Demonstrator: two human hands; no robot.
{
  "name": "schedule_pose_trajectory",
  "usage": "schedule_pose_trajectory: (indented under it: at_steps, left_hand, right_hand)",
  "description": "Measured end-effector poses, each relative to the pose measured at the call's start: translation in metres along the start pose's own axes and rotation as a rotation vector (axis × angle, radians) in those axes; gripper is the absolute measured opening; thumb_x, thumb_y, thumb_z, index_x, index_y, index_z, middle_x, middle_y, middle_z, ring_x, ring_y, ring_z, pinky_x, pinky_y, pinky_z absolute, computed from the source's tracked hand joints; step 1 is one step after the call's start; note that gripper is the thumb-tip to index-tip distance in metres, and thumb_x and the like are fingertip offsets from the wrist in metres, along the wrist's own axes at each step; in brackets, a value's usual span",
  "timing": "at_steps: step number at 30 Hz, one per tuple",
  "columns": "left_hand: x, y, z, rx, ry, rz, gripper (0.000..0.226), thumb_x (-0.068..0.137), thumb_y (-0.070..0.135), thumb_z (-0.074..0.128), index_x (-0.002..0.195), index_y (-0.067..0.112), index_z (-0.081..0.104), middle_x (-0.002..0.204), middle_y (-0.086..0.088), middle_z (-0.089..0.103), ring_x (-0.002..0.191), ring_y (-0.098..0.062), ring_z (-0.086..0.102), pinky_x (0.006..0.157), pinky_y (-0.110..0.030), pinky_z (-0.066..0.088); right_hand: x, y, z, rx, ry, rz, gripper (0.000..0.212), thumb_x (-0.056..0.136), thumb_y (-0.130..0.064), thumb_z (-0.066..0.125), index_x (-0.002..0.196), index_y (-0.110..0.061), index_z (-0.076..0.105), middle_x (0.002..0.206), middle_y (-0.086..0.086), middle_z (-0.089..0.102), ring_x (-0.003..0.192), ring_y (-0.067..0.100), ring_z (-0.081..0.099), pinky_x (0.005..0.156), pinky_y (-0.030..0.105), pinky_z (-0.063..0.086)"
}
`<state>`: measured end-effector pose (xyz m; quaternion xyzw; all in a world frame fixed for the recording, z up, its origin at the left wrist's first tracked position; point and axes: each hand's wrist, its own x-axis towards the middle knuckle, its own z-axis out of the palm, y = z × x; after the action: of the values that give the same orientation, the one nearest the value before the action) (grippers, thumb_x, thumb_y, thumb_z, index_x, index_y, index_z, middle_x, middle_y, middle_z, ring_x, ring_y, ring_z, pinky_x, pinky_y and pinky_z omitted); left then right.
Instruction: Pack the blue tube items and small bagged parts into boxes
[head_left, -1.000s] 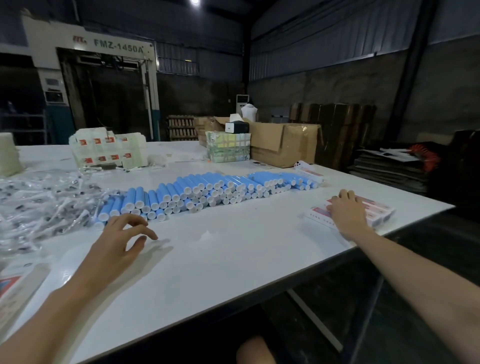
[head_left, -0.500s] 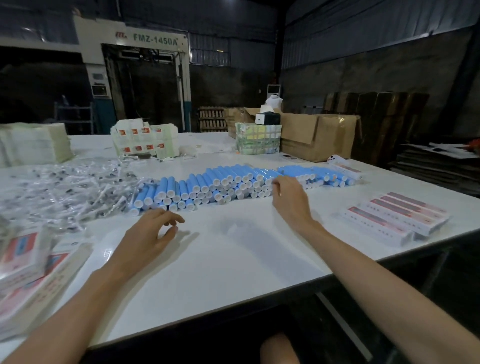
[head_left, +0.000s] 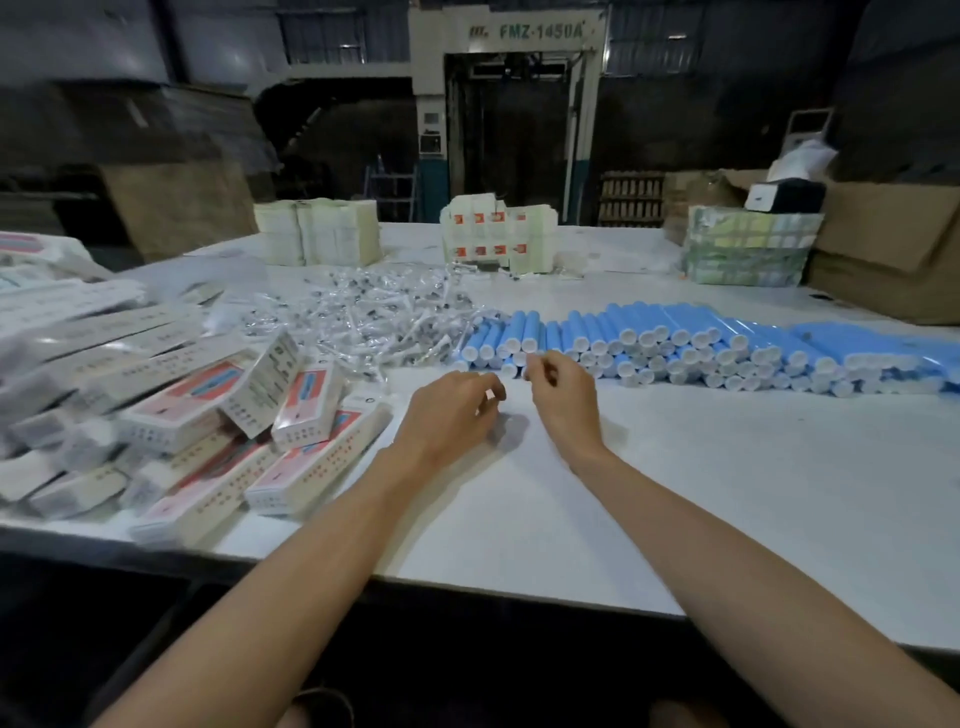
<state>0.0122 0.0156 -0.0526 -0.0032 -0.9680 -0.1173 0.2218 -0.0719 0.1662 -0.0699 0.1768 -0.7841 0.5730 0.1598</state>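
Note:
A long row of blue tubes (head_left: 675, 332) with white caps lies across the white table (head_left: 727, 493), from the middle to the right edge. A heap of small clear bagged parts (head_left: 374, 306) sits just left of the tubes. Red-and-white boxes (head_left: 208, 415) are piled at the left. My right hand (head_left: 563, 395) is at the near left end of the tube row, fingers curled against the white caps; whether it grips a tube is unclear. My left hand (head_left: 449, 415) hovers close beside it over bare table, fingers loosely curled and holding nothing.
At the back stand pale stacks (head_left: 317, 234), a block of white packs with red labels (head_left: 498, 234), a green wrapped bundle (head_left: 748, 249) and a cardboard carton (head_left: 883, 260). The table's front edge runs just below my forearms.
The view has swung left, bringing the box pile into sight. My right hand has moved left along the tubes to their left end. My left hand now sits next to it.

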Motion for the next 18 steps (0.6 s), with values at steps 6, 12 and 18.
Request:
schedule_pose_trajectory:
  at_steps: [6, 12, 18]
  left_hand:
    - [-0.008, -0.03, -0.032, 0.306, 0.098, -0.289, 0.031, 0.104, 0.023, 0.057, 0.132, 0.012, 0.062, 0.133, -0.012, 0.065, 0.124, -0.035, 0.057, 0.091, -0.045, 0.049]
    - [-0.015, -0.067, -0.072, 0.605, -0.024, -0.647, 0.043, 0.109, 0.037, 0.055, 0.136, 0.004, 0.055, 0.146, -0.023, 0.054, 0.13, -0.039, 0.053, 0.105, -0.044, 0.045]
    - [-0.007, -0.076, -0.066, 0.697, -0.177, -0.667, 0.053, 0.108, 0.05, 0.059, 0.136, 0.005, 0.058, 0.135, -0.019, 0.063, 0.125, -0.033, 0.058, 0.082, -0.038, 0.046]
  right_hand:
    - [0.002, 0.005, -0.001, 0.098, -0.025, 0.033, 0.038, 0.106, -0.03, 0.056, 0.084, -0.001, 0.064, 0.073, 0.006, 0.065, 0.067, 0.016, 0.056, 0.067, 0.036, 0.046]
    - [0.003, 0.007, 0.0, 0.108, -0.062, 0.022, 0.036, 0.106, -0.029, 0.056, 0.082, -0.003, 0.065, 0.063, -0.012, 0.059, 0.061, 0.01, 0.052, 0.063, 0.031, 0.042]
    - [0.003, 0.008, 0.0, 0.116, -0.083, 0.029, 0.036, 0.107, -0.033, 0.056, 0.081, -0.01, 0.067, 0.063, -0.012, 0.059, 0.059, 0.006, 0.054, 0.061, 0.026, 0.042]
